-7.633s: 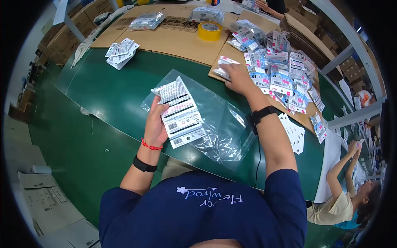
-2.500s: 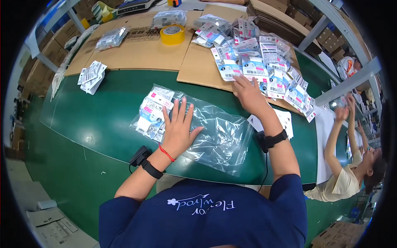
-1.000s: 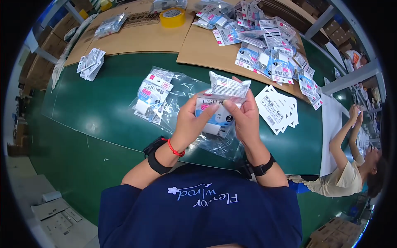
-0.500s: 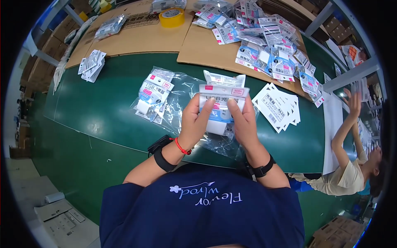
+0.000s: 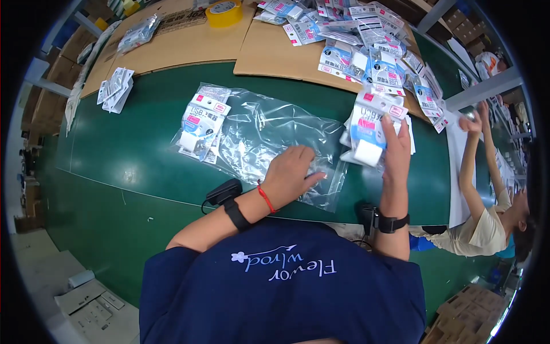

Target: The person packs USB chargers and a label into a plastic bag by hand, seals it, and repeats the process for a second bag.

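Observation:
My right hand [image 5: 396,152] grips a small stack of charger packs [image 5: 369,129], clear pouches with printed header cards and a white plug body. They are held just above the white printed labels [image 5: 409,137], which they mostly cover. My left hand [image 5: 291,176] lies on the open end of a large clear plastic bag [image 5: 258,135], its thumb stretched apart from the bent fingers. At the bag's left end, several more charger packs [image 5: 200,129] lie together; I cannot tell whether all are inside it.
A heap of charger packs [image 5: 381,69] covers the cardboard [image 5: 286,63] at the back right. Yellow tape [image 5: 224,13] and a bagged bundle [image 5: 139,33] rest at the back. Small white cards [image 5: 116,90] lie at the left. Another person [image 5: 481,229] works at the right.
Both hands held the charger packs over the bag. Now my right hand has carried them right, over the labels, and my left hand has let go and moved down onto the bag.

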